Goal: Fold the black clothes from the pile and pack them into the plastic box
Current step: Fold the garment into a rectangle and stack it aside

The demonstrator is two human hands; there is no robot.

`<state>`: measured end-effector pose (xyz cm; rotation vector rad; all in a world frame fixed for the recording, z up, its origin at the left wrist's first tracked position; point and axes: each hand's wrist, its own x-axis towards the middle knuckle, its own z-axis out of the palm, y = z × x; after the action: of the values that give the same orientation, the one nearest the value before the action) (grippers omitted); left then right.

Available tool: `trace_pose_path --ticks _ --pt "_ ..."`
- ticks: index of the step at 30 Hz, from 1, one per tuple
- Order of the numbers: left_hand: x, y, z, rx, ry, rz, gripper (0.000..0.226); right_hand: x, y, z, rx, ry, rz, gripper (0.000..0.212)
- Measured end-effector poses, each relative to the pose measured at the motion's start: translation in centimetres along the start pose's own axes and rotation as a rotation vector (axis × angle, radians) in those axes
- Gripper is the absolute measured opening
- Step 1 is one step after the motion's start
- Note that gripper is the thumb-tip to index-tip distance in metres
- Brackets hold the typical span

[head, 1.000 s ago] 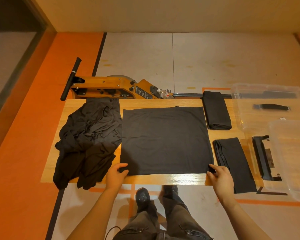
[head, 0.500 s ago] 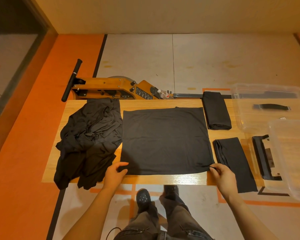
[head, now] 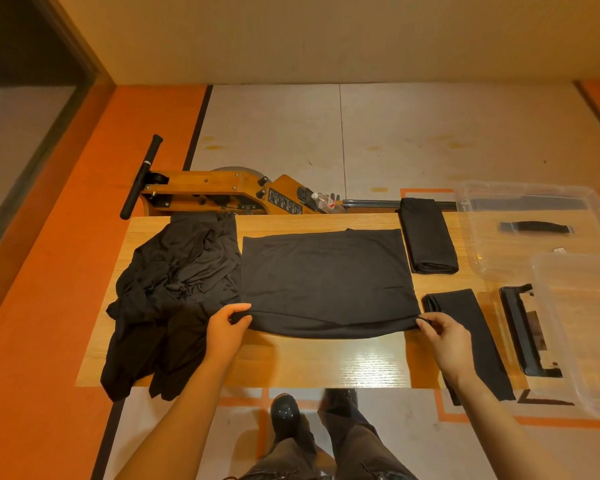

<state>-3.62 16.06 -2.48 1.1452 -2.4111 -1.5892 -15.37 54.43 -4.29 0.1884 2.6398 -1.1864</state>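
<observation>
Both arms reach up from six o'clock, forearms angled inward over the wooden table (head: 326, 362), and each hand is pinched shut on a near corner of the black cloth (head: 326, 278) spread at the table's centre. The left hand (head: 226, 330) has thumb on top and fingers curled under the corner toward eight o'clock of the cloth; the right hand (head: 445, 336) nips the corner toward four o'clock between thumb and forefinger. That near hem is off the wood and rolled over, sagging in a shallow curve between the two grips, while the far edge toward twelve o'clock lies flat. A second ago the cloth lay fully flat, reaching close to the table's near edge, with the hands only resting on its corners; half a second ago the fingers were closing; now the hem has been carried away from the body, baring a shiny strip of table. The pile of black clothes (head: 174, 299) sits crumpled at nine o'clock, draping over the near edge. Two folded pieces lie at the right: one (head: 428, 237) toward two o'clock, one (head: 468, 337) toward four o'clock. The clear plastic box (head: 575, 327) sits at three o'clock, unchanged, with its lid (head: 527, 209) beyond it.
</observation>
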Motion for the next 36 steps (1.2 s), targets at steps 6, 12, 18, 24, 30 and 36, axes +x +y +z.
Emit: trace_pose_path --ticks 6,12,18,24,30,36 --pt "3.8 2.0 -0.2 0.022 0.066 -0.007 0.022 4.0 -2.7 0.7 0.016 0.000 -0.034 0.018" --pt "7.6 3.8 -0.1 -0.013 0.126 -0.093 0.023 8.5 -5.4 2.3 0.039 -0.053 -0.048 0.019" --pt "10.8 4.7 -0.1 0.002 0.161 -0.118 0.025 13.3 -7.3 4.0 0.003 -0.051 -0.016 0.021" --pt "12.2 3.7 0.7 0.010 0.136 -0.160 0.025 15.4 -7.8 5.2 -0.059 -0.107 0.009 0.023" --pt "12.3 3.4 0.7 0.011 -0.008 -0.155 0.043 15.7 -7.4 5.5 -0.089 -0.154 0.010 0.029" --pt "13.2 2.9 -0.2 0.210 -0.020 -0.081 0.042 15.6 -7.5 5.5 -0.114 -0.115 -0.052 0.019"
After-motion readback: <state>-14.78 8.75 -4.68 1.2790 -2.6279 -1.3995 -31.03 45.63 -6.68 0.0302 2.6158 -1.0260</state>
